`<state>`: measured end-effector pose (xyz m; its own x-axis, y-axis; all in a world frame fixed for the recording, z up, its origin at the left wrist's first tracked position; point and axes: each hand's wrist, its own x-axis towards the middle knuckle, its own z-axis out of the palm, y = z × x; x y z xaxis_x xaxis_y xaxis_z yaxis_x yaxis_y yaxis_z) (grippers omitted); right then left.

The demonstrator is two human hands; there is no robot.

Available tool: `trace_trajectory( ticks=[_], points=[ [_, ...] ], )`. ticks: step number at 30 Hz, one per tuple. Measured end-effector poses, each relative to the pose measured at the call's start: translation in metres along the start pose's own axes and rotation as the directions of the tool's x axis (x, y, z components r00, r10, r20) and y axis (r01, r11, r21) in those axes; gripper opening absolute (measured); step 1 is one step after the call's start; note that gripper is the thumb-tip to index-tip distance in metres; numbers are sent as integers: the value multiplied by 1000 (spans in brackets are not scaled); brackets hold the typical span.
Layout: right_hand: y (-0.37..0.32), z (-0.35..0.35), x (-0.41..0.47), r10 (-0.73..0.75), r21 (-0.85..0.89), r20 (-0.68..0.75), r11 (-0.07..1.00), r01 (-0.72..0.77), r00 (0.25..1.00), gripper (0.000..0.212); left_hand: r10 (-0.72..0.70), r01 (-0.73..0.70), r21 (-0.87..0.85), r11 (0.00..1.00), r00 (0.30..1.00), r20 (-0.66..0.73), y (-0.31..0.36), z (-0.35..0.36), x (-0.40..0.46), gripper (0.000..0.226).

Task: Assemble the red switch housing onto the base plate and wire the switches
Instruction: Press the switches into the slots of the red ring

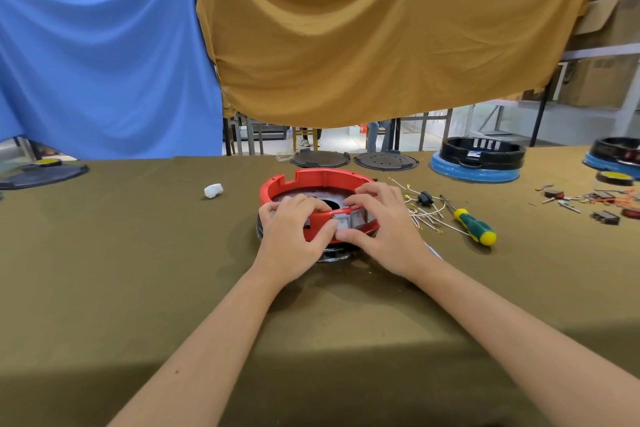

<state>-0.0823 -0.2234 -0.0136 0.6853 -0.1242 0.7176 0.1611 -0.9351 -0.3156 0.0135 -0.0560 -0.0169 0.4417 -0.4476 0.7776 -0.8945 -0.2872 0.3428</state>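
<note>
Two bare forearms reach in over the olive table [138,270]. The left hand [294,236] and right hand [377,229] both curl their fingers over the near rim of the red switch housing [318,180], thumbs pressing its front wall by the grey switches [346,220] (the base plate is mostly hidden beneath). Right of it lie white wires [427,215] and a green-and-yellow screwdriver [474,227]; farther off, black discs [386,160] and a blue-based unit [478,161].
</note>
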Motion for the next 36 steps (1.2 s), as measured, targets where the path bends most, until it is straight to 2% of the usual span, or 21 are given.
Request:
trace_trajectory(
  ticks=[5,10,28,33,36],
  points=[
    [3,-1,2,51,83,43,995,-55,998,30,-21,21,-30,999,1000,-7,1,1,1,23],
    [3,0,4,86,79,43,993,-89,995,25,-36,35,-48,998,999,-9,0,2,2,19],
    [-4,1,9,115,56,2,992,-115,993,19,-94,96,-50,994,995,33,1,7,6,14],
    [-1,-2,4,87,76,32,993,-89,996,23,-22,24,-31,999,999,36,-2,3,1,12],
    [1,-4,0,60,98,66,993,-66,996,26,3,-3,-4,1000,998,65,-3,2,0,21]
  ],
)
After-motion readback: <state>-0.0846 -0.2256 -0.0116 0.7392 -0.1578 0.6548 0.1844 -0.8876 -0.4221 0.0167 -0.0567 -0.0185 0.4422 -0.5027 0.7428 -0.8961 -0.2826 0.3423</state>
